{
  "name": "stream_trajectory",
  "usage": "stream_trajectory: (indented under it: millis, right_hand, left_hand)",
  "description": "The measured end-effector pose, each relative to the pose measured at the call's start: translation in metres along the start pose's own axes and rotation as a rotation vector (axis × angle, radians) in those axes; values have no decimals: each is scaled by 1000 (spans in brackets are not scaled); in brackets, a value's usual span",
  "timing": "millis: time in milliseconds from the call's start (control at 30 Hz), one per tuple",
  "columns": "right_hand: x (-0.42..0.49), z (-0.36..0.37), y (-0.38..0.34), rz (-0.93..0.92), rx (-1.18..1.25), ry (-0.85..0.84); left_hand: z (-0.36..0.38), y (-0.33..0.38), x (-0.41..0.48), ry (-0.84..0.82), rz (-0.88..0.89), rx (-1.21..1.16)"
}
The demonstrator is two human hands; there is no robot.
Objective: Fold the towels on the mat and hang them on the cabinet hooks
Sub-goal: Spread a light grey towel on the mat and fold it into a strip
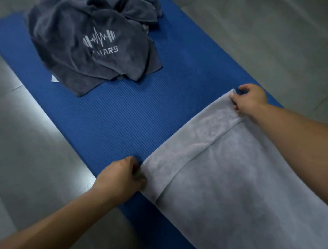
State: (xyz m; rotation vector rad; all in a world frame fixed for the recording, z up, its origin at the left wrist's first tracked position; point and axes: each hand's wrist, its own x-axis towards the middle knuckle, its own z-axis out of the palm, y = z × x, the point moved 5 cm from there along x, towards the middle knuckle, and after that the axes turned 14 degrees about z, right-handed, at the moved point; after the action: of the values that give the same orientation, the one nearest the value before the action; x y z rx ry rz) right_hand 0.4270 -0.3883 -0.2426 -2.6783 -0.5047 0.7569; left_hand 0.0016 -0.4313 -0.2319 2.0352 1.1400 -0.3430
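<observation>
I am pinching both corners of the light grey towel's [233, 180] folded end, my left hand [120, 178] curling on the near corner and my right hand [249, 101] on the far one, the two hands well apart. The towel is lying flat across the blue mat [120, 110]. A dark grey towel [83, 38] is lying crumpled at the mat's far end.

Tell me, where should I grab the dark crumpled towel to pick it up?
Pinch the dark towel by the flat corner that pokes out toward you onto the blue mat, probably coming from the near side. The rest is bunched in folds, so a corner is likely the easiest way to shake it open.
</observation>
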Motion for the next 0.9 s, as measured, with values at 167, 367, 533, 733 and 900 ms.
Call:
stream_trajectory:
  millis: [167, 367, 533, 733, 900]
  right_hand:
    - [-9, -9, -15, -66, -128, 50]
    - [-8, -13, -37, 1, 198, -49]
    - [-16, -23, -77, -32, 462, -139]
    - [-35, -51, -108, -63, 665, -236]
    - [-45, -104, -45, -107, 533, -86]
  left_hand:
    - [-6, -15, -1, 34, -31, -286]
    - [-26, -39, 0, 274, -137, -570]
    - [-52, -64, 0, 619, -227, -755]
    - [-87, -41, -8, 789, -47, -842]
    - [-89, 23, -30, 429, 227, -561]
